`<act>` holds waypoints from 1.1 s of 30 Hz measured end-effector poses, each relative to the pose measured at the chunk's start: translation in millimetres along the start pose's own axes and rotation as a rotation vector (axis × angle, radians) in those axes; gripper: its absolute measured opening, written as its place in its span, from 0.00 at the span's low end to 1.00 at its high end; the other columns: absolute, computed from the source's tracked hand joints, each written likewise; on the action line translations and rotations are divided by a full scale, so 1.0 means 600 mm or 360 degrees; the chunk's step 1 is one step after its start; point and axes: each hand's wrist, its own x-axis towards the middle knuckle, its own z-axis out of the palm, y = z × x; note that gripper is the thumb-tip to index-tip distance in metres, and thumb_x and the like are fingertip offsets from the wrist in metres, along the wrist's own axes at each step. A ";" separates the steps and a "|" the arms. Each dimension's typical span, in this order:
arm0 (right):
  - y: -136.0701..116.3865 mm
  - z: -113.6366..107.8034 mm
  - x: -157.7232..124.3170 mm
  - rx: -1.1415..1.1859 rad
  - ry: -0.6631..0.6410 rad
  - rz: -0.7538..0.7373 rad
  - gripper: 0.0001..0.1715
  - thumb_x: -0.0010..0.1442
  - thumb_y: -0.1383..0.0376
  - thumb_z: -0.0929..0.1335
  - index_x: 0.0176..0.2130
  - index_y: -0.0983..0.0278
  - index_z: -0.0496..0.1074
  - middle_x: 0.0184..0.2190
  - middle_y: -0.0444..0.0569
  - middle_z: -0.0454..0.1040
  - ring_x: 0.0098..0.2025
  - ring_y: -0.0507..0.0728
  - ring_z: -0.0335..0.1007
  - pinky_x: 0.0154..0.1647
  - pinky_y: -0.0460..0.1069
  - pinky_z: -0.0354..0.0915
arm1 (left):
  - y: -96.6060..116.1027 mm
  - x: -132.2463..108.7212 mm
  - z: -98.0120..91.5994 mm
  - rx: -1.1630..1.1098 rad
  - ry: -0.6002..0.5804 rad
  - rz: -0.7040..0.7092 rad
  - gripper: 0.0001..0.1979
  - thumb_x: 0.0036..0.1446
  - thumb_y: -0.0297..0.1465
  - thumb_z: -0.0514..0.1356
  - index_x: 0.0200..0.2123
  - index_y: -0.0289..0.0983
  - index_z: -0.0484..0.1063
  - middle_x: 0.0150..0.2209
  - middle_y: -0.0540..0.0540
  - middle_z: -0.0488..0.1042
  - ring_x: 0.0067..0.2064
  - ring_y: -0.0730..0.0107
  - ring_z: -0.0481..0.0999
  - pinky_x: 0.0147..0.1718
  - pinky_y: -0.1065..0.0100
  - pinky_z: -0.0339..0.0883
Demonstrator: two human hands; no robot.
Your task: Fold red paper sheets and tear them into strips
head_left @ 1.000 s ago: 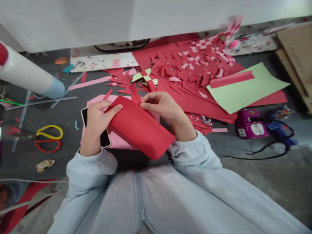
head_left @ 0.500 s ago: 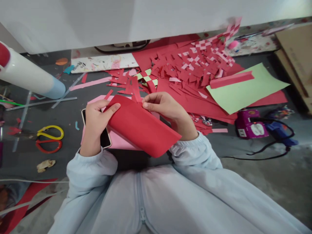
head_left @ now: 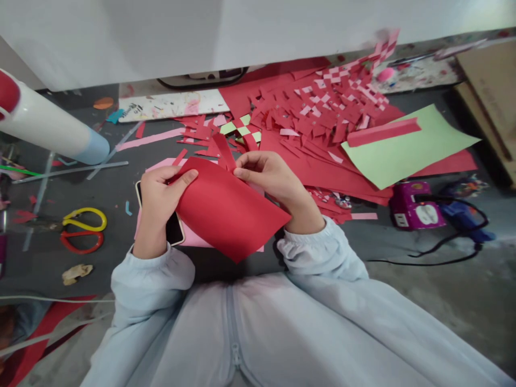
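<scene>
A sheet of red paper (head_left: 231, 212) is held in front of me, its near end bent downward. My left hand (head_left: 159, 201) is closed on its left end, thumb on top. At the far edge my right hand (head_left: 274, 180) pinches a narrow red paper strip (head_left: 223, 149) that stands up from the sheet; I cannot tell whether the strip is still joined to it. Beneath the left hand lie a phone (head_left: 174, 231) and pink paper (head_left: 198, 239), both partly hidden.
Woven red and pink paper pieces (head_left: 314, 105) pile up at the back. Green paper (head_left: 407, 156) lies to the right, near a purple box (head_left: 417, 205) with a black cord. On the left are scissors (head_left: 84, 230), a white bottle (head_left: 52, 118) and glue sticks (head_left: 70, 172).
The near right corner of the red sheet has swung down and left, showing more of its face. The strip's free end has tilted left. Both hands have barely moved.
</scene>
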 end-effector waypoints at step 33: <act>0.000 0.007 0.000 0.0354 0.0039 0.0087 0.19 0.41 0.57 0.80 0.26 0.64 0.73 0.25 0.41 0.72 0.26 0.47 0.66 0.29 0.45 0.64 | -0.022 0.012 -0.020 0.0080 0.0147 0.0099 0.11 0.47 0.41 0.69 0.27 0.40 0.80 0.28 0.50 0.80 0.30 0.69 0.75 0.27 0.69 0.66</act>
